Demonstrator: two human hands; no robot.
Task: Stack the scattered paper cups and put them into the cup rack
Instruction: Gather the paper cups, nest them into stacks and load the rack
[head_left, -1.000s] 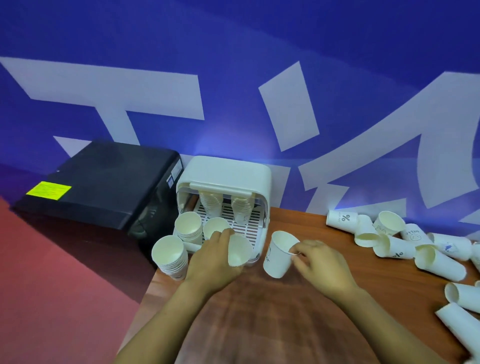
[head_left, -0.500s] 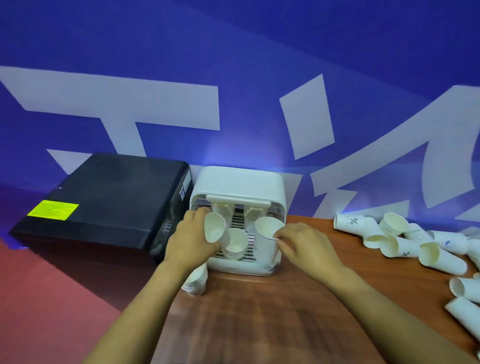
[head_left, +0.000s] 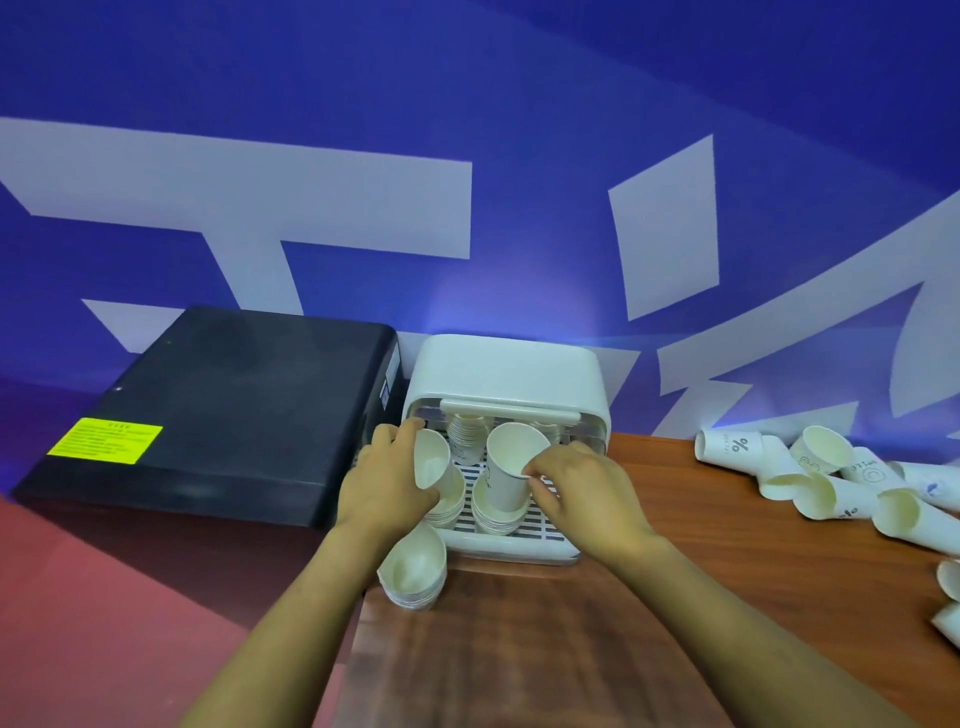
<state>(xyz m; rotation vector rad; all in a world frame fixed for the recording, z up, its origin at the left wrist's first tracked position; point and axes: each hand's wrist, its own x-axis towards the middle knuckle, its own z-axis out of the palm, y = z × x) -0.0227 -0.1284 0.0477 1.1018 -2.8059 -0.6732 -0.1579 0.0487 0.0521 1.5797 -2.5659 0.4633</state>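
Head view is given from above the table (head_left: 649, 623), on which the white cup rack (head_left: 506, 371) stands against the blue wall (head_left: 519, 104) with its open front toward the person. A paper cup (head_left: 506, 475) is pinched at its rim by the right hand (head_left: 587, 491), thumb and fingers curled on it; its long axis is tilted, mouth up and toward the person, base set into the front right stack (head_left: 493, 514) on the slatted tray (head_left: 540, 519). Faint dark print is seen on its side but cannot be read. A second cup (head_left: 431, 460) is gripped by the left hand (head_left: 387, 480), fingers wrapped round its wall, mouth turned to the right, over the front left stack (head_left: 452, 506). Two more stacks (head_left: 467, 439) are stood upside down at the back of the rack. Another stack (head_left: 415, 571) is stood on the table just in front of the rack's left corner, mouth up. Loose cups (head_left: 826, 483) are scattered on their sides at the right, well apart from the rack; one (head_left: 727, 447) is marked with a "%" sign, the other writing being too small to read. A black box (head_left: 223, 410) is placed just left of the rack, with a yellow label (head_left: 106, 440) whose text is illegible.
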